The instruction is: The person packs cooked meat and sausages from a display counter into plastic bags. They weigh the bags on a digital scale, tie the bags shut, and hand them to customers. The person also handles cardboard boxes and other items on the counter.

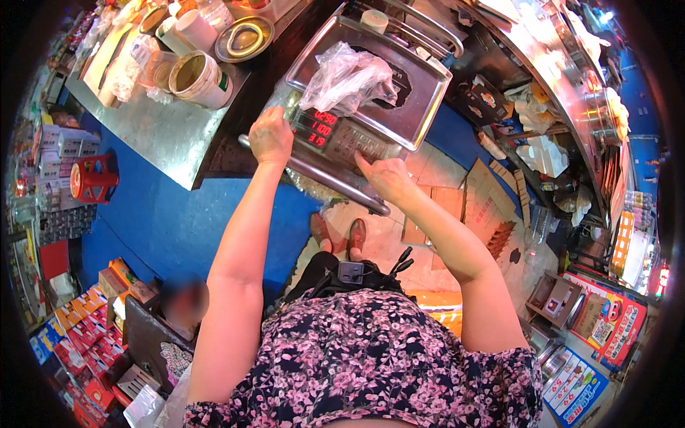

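Observation:
A steel-topped electronic weighing scale [436, 120] stands before me, with a crumpled clear plastic bag [350, 80] on its pan. Whatever the bag contains is hard to make out. Red digits glow on the display [316, 128], beside a keypad [356, 144]. My right hand [390, 179] touches the keypad with its index finger extended; the other fingers are curled and hold nothing. Just left of the display is my left hand [271, 135], its fingers curled at the scale's edge. Its palm side is hidden, so any thing inside it cannot be seen.
A metal tube rail [332, 182] crosses below the scale. On the left, a steel counter [155, 139] bears a plastic tub [200, 80] and a round lid [245, 39]. A red stool [93, 178] stands beyond. Flattened cardboard [487, 195] lies at right, near shelving [580, 160].

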Demonstrator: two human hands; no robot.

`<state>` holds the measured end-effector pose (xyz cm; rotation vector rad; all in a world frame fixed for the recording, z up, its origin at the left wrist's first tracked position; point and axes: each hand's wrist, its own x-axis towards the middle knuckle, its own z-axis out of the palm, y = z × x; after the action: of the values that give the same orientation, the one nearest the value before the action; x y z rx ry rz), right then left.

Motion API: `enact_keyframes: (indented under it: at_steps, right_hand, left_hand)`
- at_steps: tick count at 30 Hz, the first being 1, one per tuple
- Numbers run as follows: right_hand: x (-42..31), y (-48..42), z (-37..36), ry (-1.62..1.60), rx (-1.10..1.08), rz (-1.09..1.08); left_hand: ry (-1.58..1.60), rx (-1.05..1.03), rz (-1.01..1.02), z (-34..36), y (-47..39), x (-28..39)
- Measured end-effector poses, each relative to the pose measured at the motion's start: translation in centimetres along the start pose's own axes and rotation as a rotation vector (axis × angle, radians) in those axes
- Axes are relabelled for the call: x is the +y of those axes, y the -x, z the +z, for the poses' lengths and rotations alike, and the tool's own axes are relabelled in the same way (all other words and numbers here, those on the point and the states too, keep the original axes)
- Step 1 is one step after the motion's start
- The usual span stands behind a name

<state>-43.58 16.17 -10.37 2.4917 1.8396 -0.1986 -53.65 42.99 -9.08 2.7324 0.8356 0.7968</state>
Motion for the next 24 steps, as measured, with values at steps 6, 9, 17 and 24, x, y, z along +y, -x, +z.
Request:
enact_keyframes:
  at_steps: [6,9,17,24]
  right_hand:
    - [0.4,0.1,0.1,0.051,0.014,-0.009]
    - [0.4,0.1,1.0,0.025,0.087,0.049]
    - [0.4,0.0,0.0,0.051,0.044,0.01]
    - [1.2,0.2,-0.3,-0.072,0.109,0.005]
  left_hand:
    - [0.004,0.009,-0.001,0.1,0.0,-0.1]
    - [0.003,0.012,-0.01,0.2,0.0,-0.1]
    - [-0.015,-0.01,-0.021,0.3,0.1,-0.2]
    - [-0.024,-0.009,-0.027,0.1,0.0,0.0]
